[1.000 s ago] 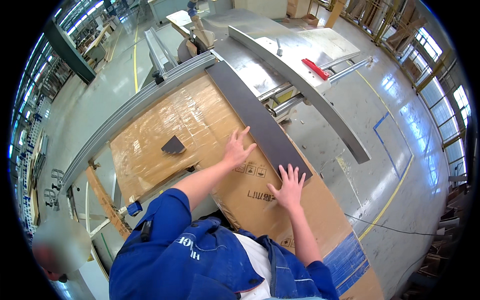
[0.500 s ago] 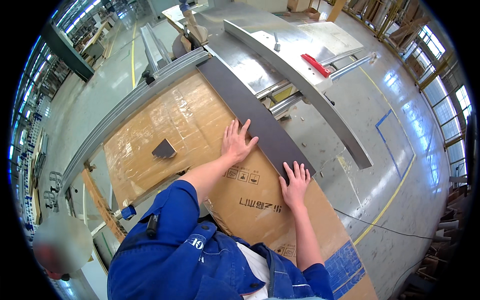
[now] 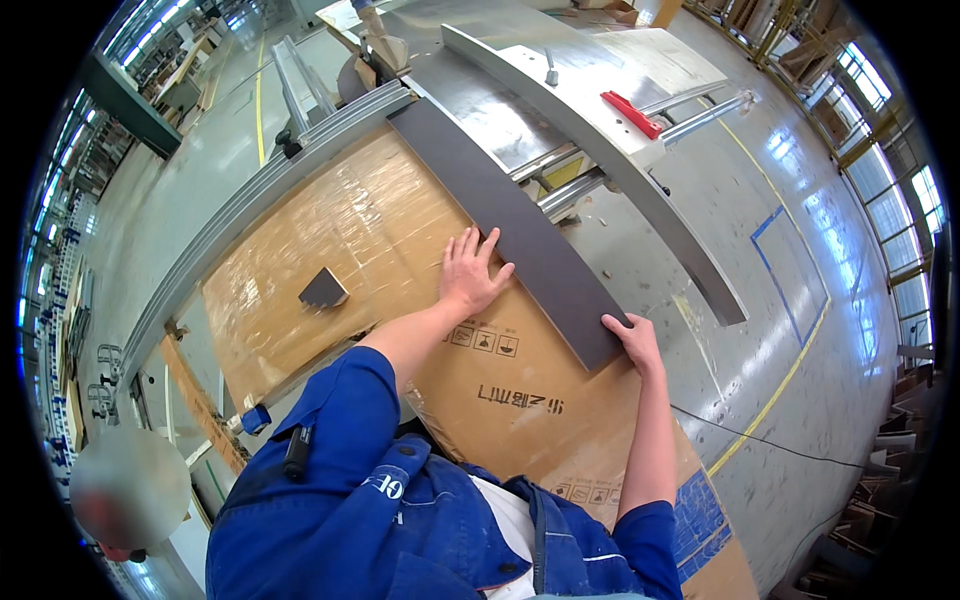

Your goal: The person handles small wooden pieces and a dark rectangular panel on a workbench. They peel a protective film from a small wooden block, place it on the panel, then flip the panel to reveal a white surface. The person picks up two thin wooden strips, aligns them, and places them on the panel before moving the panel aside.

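A long dark grey panel [image 3: 540,265] lies slantwise over the cardboard-covered table, its far end by the metal fence. My left hand [image 3: 470,275] rests on the cardboard with its fingers spread, fingertips touching the panel's left edge. At the panel's near right corner, my right hand [image 3: 640,345] grips the edge. Its thumb lies on top, and the other fingers are partly hidden at the side. A small dark offcut [image 3: 324,289] with a slanted side sits on the cardboard [image 3: 370,220], left of my left hand.
A curved-looking metal fence [image 3: 270,170] borders the table on the left. Beyond the panel stands the saw's metal table [image 3: 480,110], with a long grey rail [image 3: 610,165] and a red push handle [image 3: 631,115]. A black cable [image 3: 770,450] crosses the floor at right.
My right hand has gone from lying flat on the panel's near end to gripping its right corner. My left hand stays nearly in place.
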`<state>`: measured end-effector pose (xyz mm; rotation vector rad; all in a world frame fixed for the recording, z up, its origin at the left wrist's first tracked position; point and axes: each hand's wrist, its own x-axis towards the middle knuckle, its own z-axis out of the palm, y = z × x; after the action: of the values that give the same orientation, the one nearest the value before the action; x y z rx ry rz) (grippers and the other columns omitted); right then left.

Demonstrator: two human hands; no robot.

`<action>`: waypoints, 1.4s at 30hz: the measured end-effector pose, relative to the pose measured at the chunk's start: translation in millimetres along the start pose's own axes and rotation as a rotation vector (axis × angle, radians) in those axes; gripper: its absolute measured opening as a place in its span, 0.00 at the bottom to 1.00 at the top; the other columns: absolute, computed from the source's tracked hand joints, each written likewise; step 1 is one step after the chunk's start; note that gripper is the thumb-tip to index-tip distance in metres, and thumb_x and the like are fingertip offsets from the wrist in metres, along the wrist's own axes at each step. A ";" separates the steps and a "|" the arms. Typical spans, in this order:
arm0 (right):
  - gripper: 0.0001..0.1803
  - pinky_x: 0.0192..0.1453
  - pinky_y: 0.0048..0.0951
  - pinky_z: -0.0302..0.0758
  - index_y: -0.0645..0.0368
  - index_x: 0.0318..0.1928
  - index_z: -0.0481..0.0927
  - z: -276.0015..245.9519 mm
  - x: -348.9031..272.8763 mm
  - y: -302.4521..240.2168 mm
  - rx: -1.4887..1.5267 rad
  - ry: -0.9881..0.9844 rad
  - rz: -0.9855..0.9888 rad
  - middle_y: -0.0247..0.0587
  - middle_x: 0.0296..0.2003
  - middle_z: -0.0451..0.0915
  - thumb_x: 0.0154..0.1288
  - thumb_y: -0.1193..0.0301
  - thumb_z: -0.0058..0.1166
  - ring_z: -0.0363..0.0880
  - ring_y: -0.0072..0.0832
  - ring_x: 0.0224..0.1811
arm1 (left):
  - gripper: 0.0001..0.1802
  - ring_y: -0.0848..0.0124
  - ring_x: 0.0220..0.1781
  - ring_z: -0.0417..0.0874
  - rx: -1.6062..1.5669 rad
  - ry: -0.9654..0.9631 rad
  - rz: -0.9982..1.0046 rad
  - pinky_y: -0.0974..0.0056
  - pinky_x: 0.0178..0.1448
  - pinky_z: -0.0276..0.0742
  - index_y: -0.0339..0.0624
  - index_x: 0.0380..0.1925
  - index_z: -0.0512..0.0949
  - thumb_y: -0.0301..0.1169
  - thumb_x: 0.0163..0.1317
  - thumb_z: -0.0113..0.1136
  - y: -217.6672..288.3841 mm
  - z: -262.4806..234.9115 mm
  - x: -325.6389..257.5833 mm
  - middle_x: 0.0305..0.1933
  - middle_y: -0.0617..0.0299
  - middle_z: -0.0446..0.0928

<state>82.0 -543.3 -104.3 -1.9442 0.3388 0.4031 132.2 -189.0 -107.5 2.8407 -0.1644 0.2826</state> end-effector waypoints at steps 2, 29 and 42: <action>0.24 0.43 0.28 0.76 0.69 0.45 0.89 -5.3 3.1 5.0 0.073 0.043 -0.010 0.34 0.33 0.87 0.62 0.57 0.74 0.80 0.21 0.34 | 0.40 0.51 0.83 0.59 -0.004 -0.015 0.031 0.44 0.86 0.47 0.53 0.78 0.64 0.60 0.72 0.51 -0.9 0.6 -0.7 0.79 0.44 0.64; 0.51 0.78 0.53 0.62 0.50 0.69 0.78 59.3 -117.5 -13.8 -0.737 0.210 -0.403 0.58 0.72 0.68 0.41 0.50 0.79 0.66 0.53 0.75 | 0.28 0.65 0.55 0.84 -1.429 -0.010 -0.879 0.57 0.60 0.84 0.37 0.66 0.63 0.26 0.71 0.64 -30.5 -12.4 3.8 0.57 0.57 0.81; 0.52 0.76 0.53 0.63 0.46 0.69 0.78 57.2 -87.9 -3.8 -0.703 0.292 -0.453 0.49 0.71 0.67 0.36 0.55 0.79 0.64 0.51 0.71 | 0.48 0.48 0.80 0.63 -0.376 -0.072 -0.220 0.46 0.82 0.59 0.44 0.78 0.62 0.54 0.63 0.69 -31.4 -10.7 15.4 0.82 0.40 0.56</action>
<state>-2.8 -484.8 -84.8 -2.6901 -0.0894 -0.0856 149.7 -157.2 -102.5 2.4679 0.0753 0.0903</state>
